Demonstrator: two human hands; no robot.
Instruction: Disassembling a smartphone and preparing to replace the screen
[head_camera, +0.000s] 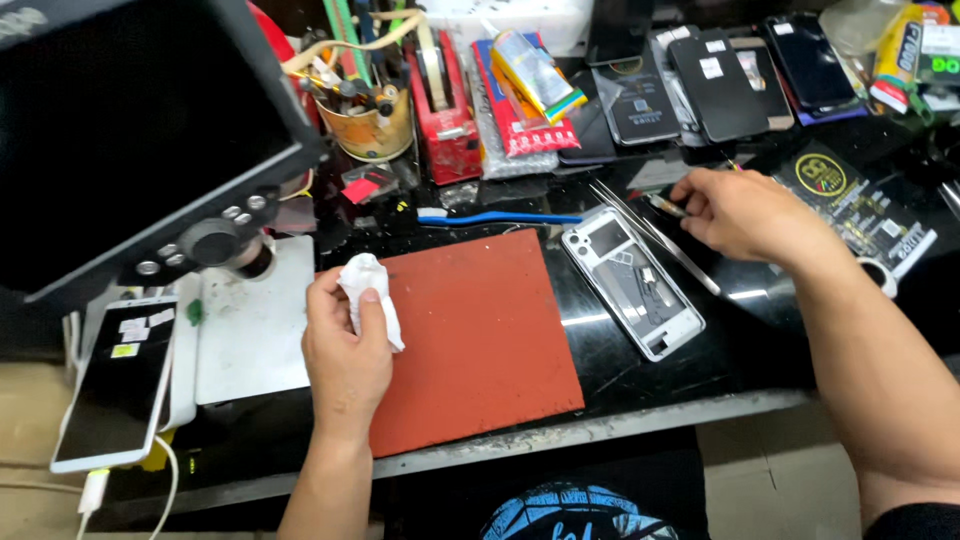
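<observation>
My left hand (345, 350) pinched one crumpled white tissue (368, 290) between thumb and fingers, right at the left edge of the single red mat (480, 340). My right hand (745, 212) was curled around one small dark tool (665, 205), fingers pressed on it, over the black bench (730, 350). Beside it, one pair of long metal tweezers (655, 238) lay slanting across the top corner of one opened white phone frame (632, 282), just right of the mat. One blue-handled brush (500, 217) lay behind the mat. One phone with a white edge (115, 385) sat far left, under the one microscope screen (130, 130). Several dark phones (720, 85) were stacked at the back; I couldn't count them exactly.
</observation>
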